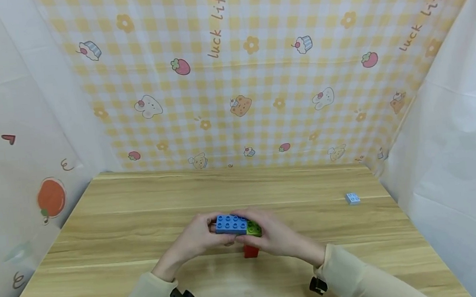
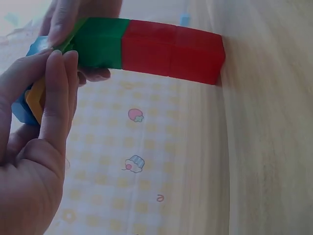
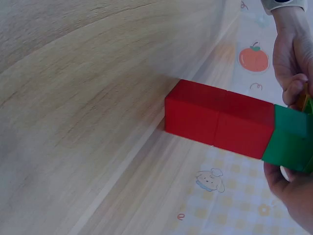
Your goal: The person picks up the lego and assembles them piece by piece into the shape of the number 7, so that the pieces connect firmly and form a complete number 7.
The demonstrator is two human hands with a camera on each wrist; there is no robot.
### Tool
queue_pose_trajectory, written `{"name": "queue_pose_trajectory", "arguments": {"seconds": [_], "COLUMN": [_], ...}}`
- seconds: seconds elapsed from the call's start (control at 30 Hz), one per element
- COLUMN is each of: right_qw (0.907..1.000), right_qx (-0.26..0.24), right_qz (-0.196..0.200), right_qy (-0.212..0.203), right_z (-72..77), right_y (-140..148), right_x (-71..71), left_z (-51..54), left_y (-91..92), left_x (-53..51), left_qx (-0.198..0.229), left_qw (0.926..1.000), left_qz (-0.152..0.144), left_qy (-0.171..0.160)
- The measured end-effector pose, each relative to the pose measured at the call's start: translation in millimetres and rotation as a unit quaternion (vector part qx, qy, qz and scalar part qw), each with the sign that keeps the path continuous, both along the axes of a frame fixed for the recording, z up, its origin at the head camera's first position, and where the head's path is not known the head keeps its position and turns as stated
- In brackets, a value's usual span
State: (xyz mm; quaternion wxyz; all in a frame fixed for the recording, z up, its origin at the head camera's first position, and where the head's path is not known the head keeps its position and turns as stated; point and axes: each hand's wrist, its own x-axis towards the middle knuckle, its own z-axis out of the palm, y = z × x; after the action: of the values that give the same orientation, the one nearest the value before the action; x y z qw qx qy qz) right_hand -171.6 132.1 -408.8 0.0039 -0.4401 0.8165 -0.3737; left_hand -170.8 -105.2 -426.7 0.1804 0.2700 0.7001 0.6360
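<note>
A stack of toy building bricks stands upright on the table between the two hands. Two red bricks form its base, with a dark green brick above them. At the top are a light green brick and a long blue studded brick reaching out to the left. A yellow brick shows under the blue one. The left hand pinches the blue and yellow bricks at their left end. The right hand grips the top of the stack around the light green brick, its fingers partly behind the blue one.
A small light blue brick lies apart on the wooden table, toward the back right. A yellow checked cloth hangs behind the table. White sheets hang along both sides.
</note>
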Motion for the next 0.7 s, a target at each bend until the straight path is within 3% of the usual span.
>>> {"name": "queue_pose_trajectory", "arguments": {"seconds": [0.23, 0.43, 0.7], "right_qw": [0.9994, 0.9974, 0.9919], "right_qx": [-0.010, -0.015, -0.042], "right_qz": [0.011, 0.006, 0.019], "right_qy": [-0.032, -0.070, -0.118], "right_z": [-7.0, -8.5, 26.2], "right_y": [0.4, 1.3, -3.9], "right_x": [-1.9, -0.8, 14.8], "left_z": [1.3, 3.6, 6.5], "left_y": [-0.3, 1.0, 1.9], "left_x": [0.4, 1.1, 2.9], "left_qx": [0.013, 0.014, 0.013], "left_qw": [0.9993, 0.9989, 0.9979], "left_qz": [0.003, 0.006, 0.015], "left_qy": [-0.035, -0.043, -0.062]}}
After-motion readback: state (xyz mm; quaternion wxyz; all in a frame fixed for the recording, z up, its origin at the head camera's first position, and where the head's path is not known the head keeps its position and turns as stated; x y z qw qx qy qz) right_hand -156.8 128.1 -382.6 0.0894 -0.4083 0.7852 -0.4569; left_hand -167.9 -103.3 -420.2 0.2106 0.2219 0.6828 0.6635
